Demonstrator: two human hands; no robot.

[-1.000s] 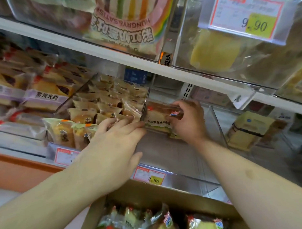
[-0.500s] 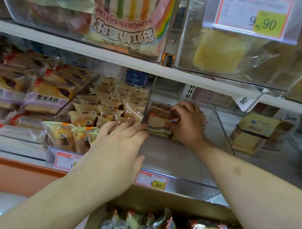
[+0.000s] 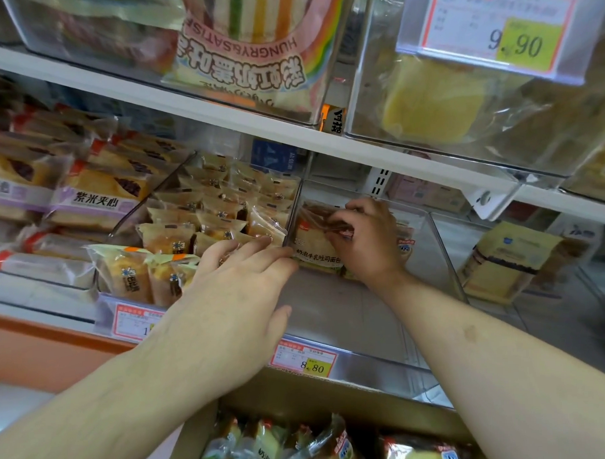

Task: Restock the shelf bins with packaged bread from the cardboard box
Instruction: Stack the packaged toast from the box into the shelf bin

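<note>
With my right hand (image 3: pixel 365 242) pinching the clear-wrapped toast bread pack (image 3: pixel 315 241) at frame centre, I should push it flat against the clear plastic bin (image 3: pixel 442 255) back, while my flat left hand (image 3: pixel 234 286) steadies the divider.

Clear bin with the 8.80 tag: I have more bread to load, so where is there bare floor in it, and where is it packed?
The clear bin is bare in front of the bread packs that the right hand grips at the back, down to the 8.80 tag. The left hand reaches over its left edge. The small-cake bin to the left is crowded.
</note>
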